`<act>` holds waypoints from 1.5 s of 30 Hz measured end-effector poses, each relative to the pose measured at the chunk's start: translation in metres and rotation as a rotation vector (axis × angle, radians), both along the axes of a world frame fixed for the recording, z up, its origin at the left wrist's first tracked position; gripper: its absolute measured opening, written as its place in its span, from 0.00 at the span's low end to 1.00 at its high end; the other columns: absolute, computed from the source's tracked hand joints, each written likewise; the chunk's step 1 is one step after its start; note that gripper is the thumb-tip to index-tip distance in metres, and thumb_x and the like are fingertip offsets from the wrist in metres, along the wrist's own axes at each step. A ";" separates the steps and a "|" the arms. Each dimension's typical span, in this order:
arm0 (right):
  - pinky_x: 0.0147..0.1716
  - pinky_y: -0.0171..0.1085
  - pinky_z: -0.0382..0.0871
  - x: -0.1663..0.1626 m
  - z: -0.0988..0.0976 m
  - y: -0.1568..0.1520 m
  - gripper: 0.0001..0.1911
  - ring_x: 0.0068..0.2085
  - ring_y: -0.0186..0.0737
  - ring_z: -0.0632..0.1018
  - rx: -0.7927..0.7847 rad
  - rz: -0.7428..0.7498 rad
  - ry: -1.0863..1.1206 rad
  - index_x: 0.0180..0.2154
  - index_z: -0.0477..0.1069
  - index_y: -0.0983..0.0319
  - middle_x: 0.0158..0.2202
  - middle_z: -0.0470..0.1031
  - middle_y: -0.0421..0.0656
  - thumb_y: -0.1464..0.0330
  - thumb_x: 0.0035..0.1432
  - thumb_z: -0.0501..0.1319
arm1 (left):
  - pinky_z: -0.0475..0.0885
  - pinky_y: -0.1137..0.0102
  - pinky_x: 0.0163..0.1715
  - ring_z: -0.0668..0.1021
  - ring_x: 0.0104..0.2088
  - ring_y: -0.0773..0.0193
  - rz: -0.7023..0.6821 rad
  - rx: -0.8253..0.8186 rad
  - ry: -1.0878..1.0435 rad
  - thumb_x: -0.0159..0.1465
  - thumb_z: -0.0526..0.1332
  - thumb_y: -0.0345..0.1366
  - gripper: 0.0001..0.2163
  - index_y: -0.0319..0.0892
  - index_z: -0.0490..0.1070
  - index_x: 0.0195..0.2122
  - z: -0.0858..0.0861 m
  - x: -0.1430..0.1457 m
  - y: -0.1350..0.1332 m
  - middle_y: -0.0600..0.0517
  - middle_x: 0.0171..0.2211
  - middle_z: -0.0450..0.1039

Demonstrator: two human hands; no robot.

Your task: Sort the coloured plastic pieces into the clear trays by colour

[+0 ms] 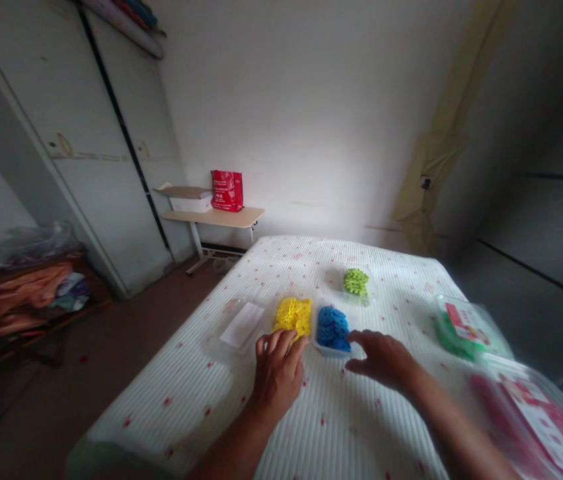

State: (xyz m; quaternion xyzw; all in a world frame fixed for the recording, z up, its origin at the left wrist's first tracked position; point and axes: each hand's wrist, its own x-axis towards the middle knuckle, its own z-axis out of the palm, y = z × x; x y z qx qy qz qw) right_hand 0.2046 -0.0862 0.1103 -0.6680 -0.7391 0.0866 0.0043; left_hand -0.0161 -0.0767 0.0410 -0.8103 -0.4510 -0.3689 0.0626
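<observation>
A clear container of yellow plastic pieces (293, 316) sits on the bed. My left hand (280, 370) is at its near edge, with fingers apart and lightly bent, fingertips by the yellow pieces. Just right of it stands a clear container of blue plastic pieces (332, 327), heaped in overlapping rows. My right hand (381, 358) is beside that container's right side, thumb and fingers spread, fingertips close to its rim. Whether the fingertips touch either container I cannot tell. Farther back lies a clear container with light green pieces (356, 283).
Left of the yellow pieces lies a clear plastic lid with a white label (242, 325). At right are a labelled container of green pieces (465, 327) and a larger one with reddish contents (536, 413). Beyond the bed, a small table (241, 218) bears a red bag (227, 191).
</observation>
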 end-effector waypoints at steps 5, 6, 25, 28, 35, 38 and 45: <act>0.35 0.36 0.67 -0.005 -0.023 0.008 0.12 0.36 0.42 0.78 0.149 -0.061 0.053 0.40 0.71 0.61 0.40 0.75 0.47 0.66 0.53 0.60 | 0.58 0.57 0.46 0.71 0.41 0.58 0.064 0.008 0.021 0.60 0.55 0.28 0.13 0.46 0.70 0.45 0.002 0.002 -0.001 0.50 0.36 0.73; 0.35 0.35 0.67 -0.005 -0.026 0.011 0.11 0.37 0.41 0.78 0.169 -0.063 0.092 0.40 0.71 0.61 0.40 0.74 0.46 0.67 0.53 0.60 | 0.58 0.58 0.46 0.71 0.40 0.59 0.069 0.021 0.010 0.60 0.55 0.28 0.12 0.46 0.71 0.42 0.003 0.002 -0.001 0.50 0.33 0.72; 0.33 0.35 0.65 -0.023 -0.038 0.089 0.14 0.38 0.42 0.78 0.247 -0.139 0.055 0.41 0.70 0.62 0.41 0.73 0.49 0.62 0.62 0.52 | 0.61 0.58 0.41 0.68 0.31 0.61 -0.066 0.016 -0.091 0.57 0.52 0.25 0.10 0.43 0.71 0.27 0.000 0.001 -0.031 0.51 0.24 0.66; 0.32 0.36 0.66 -0.033 -0.037 0.099 0.15 0.37 0.43 0.78 0.252 -0.186 0.057 0.44 0.69 0.61 0.41 0.72 0.50 0.61 0.62 0.51 | 0.61 0.59 0.40 0.68 0.31 0.61 -0.103 0.020 -0.100 0.56 0.51 0.25 0.10 0.43 0.71 0.28 -0.002 0.004 -0.037 0.51 0.24 0.66; 0.35 0.37 0.68 -0.013 -0.059 0.094 0.30 0.37 0.43 0.78 0.343 -0.087 0.414 0.61 0.50 0.63 0.43 0.74 0.49 0.64 0.59 0.51 | 0.61 0.59 0.38 0.68 0.31 0.60 -0.196 -0.039 -0.079 0.58 0.49 0.29 0.10 0.42 0.70 0.28 0.000 0.016 -0.049 0.50 0.24 0.66; 0.35 0.37 0.70 0.008 -0.077 0.083 0.30 0.33 0.40 0.77 0.374 -0.124 0.646 0.60 0.52 0.63 0.38 0.75 0.45 0.65 0.55 0.50 | 0.63 0.58 0.41 0.69 0.35 0.59 -0.270 -0.017 -0.071 0.60 0.50 0.35 0.10 0.43 0.71 0.35 0.010 0.012 -0.050 0.49 0.29 0.69; 0.40 0.41 0.71 0.034 -0.088 0.056 0.23 0.36 0.43 0.78 0.368 -0.134 0.743 0.47 0.67 0.63 0.36 0.76 0.47 0.62 0.49 0.53 | 0.64 0.59 0.45 0.71 0.44 0.57 0.162 0.014 -0.092 0.63 0.51 0.34 0.11 0.43 0.71 0.41 0.026 -0.050 -0.006 0.46 0.40 0.73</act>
